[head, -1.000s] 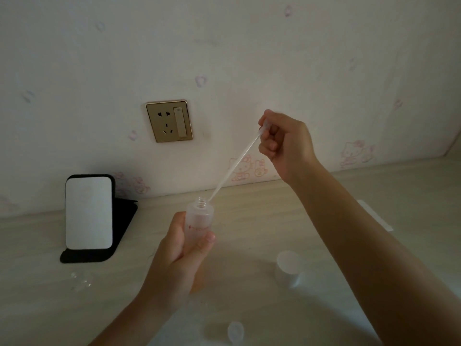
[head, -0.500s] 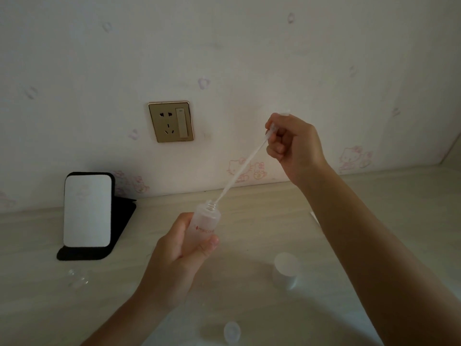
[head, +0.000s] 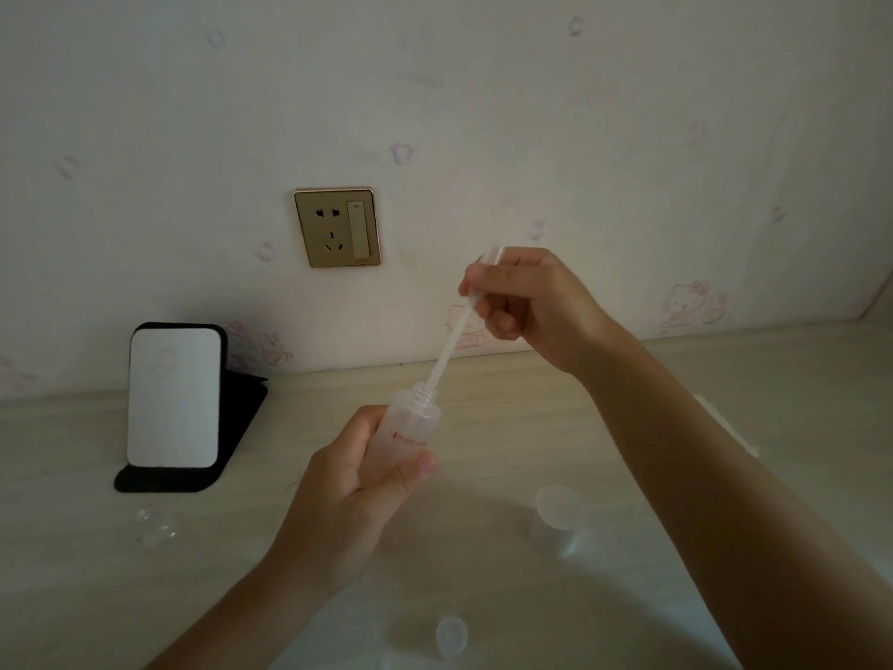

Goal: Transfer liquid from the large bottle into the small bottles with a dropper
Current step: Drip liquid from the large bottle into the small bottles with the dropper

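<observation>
We are gripping large bottle, left hand | pinching dropper, right hand, tip in neck | judging: release bulb slowly, bottle steady

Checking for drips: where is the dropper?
Head view, centre: right hand pinches the dropper, tip at the mouth of the bottle held by the left hand.

There's red lettering on the translucent white plastic bottle, just above the thumb of the left hand: "mpco" is readable, and the characters on either side are too blurred.
</observation>
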